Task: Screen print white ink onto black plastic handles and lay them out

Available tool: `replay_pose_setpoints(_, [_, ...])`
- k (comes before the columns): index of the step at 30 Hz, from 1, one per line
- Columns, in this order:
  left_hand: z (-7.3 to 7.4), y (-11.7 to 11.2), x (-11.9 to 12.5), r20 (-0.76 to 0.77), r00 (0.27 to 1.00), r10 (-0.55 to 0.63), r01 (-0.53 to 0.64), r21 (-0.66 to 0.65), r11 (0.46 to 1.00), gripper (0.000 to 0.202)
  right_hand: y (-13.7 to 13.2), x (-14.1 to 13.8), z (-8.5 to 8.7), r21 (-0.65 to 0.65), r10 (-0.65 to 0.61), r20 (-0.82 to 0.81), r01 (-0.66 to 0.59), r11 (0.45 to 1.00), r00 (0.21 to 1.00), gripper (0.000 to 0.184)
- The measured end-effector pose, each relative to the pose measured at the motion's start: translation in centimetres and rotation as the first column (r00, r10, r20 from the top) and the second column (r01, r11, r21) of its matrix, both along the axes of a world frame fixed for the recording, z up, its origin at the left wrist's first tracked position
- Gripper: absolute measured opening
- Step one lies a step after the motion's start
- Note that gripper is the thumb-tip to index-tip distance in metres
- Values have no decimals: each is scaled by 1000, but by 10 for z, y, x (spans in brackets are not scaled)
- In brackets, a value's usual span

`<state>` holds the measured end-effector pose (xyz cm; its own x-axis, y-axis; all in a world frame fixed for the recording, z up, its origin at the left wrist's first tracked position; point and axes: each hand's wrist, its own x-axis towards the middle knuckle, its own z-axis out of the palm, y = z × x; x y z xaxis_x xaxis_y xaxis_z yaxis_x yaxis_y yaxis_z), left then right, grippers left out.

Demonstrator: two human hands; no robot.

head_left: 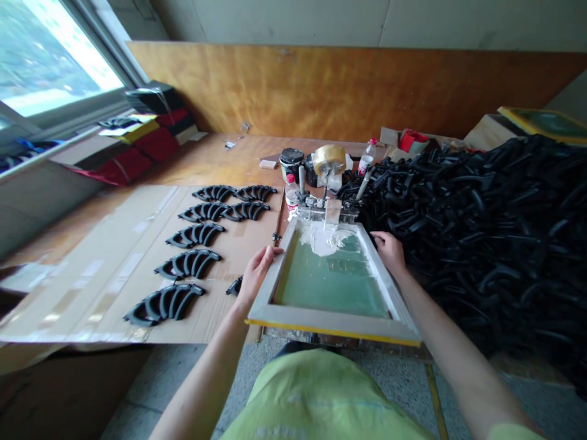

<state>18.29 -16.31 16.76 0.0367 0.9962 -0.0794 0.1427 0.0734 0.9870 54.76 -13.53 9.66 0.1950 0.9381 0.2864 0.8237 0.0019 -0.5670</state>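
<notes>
A screen-printing frame lies tilted in front of me, with green mesh and a blob of white ink at its far end. Along its left side is my left hand, fingers closed together, tips against the frame's edge. My right hand is beside the right edge, its fingers curled and the index finger reaching forward. What either hand grips is hidden. A clamp is at the frame's far end. Partly behind my left hand lies a black curved plastic part.
Several black curved parts lie in rows on flattened cardboard at left. A large heap of black parts fills the right. Behind the frame stand a paint tub, a tape roll and bottles.
</notes>
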Motion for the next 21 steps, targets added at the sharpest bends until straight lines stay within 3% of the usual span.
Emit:
replay_pose_setpoints(2, [-29, -11, -5, 16, 999, -35, 37, -144, 989, 55, 15, -4, 16, 86, 8, 8, -8, 996, 1000, 38])
replay_pose_setpoints(5, [-70, -17, -6, 67, 998, -17, 34, -257, 966, 72, 43, -38, 33, 176, 156, 153, -182, 967, 976, 54])
replay_pose_setpoints(8, [-96, -15, -3, 78, 997, -16, 37, -271, 962, 74, 63, -77, 36, 4, 300, 297, -315, 949, 906, 38])
replay_pose_setpoints(10, [-104, -13, -3, 59, 998, -17, 32, -258, 965, 71, 63, -93, 31, -131, 345, 359, -319, 939, 867, 20])
replay_pose_setpoints(13, [-108, -12, -3, 28, 1000, -5, 12, -243, 970, 65, 40, -101, 19, -171, 404, 427, -366, 915, 809, 13])
replay_pose_setpoints(15, [-110, -12, -4, 31, 1000, -3, 11, -246, 969, 63, 18, -100, 16, -167, 517, 438, -498, 851, 736, 17])
replay_pose_setpoints(19, [-112, -13, -4, 23, 1000, -13, 18, -235, 972, 60, -5, -90, 26, -204, 729, 380, -717, 667, 570, 21])
replay_pose_setpoints(21, [-112, -13, -4, 1, 1000, 1, -1, -211, 978, 58, -2, -88, 33, -211, 731, 346, -710, 672, 589, 18])
